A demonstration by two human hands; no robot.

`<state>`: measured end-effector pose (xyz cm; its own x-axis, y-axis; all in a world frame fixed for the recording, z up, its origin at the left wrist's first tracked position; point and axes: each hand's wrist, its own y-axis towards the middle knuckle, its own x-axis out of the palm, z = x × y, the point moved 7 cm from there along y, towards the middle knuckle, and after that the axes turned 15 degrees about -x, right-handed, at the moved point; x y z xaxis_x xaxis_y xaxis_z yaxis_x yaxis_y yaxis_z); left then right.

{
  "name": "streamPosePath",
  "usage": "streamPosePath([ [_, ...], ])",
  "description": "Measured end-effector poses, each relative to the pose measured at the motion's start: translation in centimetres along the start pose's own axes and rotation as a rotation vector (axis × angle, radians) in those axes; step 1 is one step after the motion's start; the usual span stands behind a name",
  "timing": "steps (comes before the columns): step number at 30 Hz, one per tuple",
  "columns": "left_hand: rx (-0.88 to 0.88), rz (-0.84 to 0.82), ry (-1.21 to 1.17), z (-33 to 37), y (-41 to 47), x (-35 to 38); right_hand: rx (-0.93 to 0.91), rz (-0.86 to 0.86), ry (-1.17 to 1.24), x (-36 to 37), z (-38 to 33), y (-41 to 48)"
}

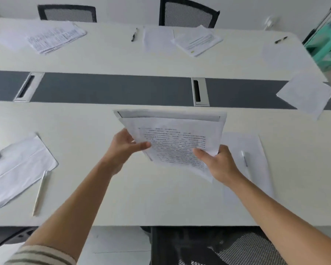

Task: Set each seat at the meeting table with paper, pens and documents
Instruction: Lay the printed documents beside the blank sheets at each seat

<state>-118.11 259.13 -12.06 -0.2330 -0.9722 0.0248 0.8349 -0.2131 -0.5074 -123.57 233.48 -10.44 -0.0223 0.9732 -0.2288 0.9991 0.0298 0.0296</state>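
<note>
I hold the document [176, 142] over the table [161, 197], left hand [125, 145] pinching its left edge, right hand [216, 161] gripping its near right corner. Its long axis points away from me. The paper [235, 142] and pen [244, 158] lie just to its right, beneath my right hand.

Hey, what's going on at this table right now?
A person holds a printed document over the near side of the white table, left hand and right hand gripping its sides. A blank sheet with a pen lies just to its right. Far seats already have papers laid out.
</note>
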Motion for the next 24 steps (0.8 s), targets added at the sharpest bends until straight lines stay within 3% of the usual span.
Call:
streamPosePath([
  [3,0.04,-0.008,0.052,1.7,-1.2,1.4,-0.017,-0.023,-0.014,-1.2,0.6,0.3],
  [8,-0.116,0.121,0.135,-2.9,-0.2,2.9,0.103,-0.079,-0.042,-1.2,6.0,-0.1],
  [10,-0.091,0.147,0.181,-3.6,0.2,3.9,0.105,-0.096,-0.105,-1.3,7.2,-0.3],
  [17,-0.098,0.355,0.158,-2.9,0.7,4.8,0.133,0.069,-0.002,-3.1,8.2,0.4],
  [21,-0.259,0.537,0.505,-7.2,0.5,5.3,0.379,0.02,-0.196,-2.5,14.1,-0.2],
  [24,-0.275,0.437,0.794,-10.7,-0.2,7.8,0.449,-0.027,-0.25,-2.5,16.5,-1.0],
])
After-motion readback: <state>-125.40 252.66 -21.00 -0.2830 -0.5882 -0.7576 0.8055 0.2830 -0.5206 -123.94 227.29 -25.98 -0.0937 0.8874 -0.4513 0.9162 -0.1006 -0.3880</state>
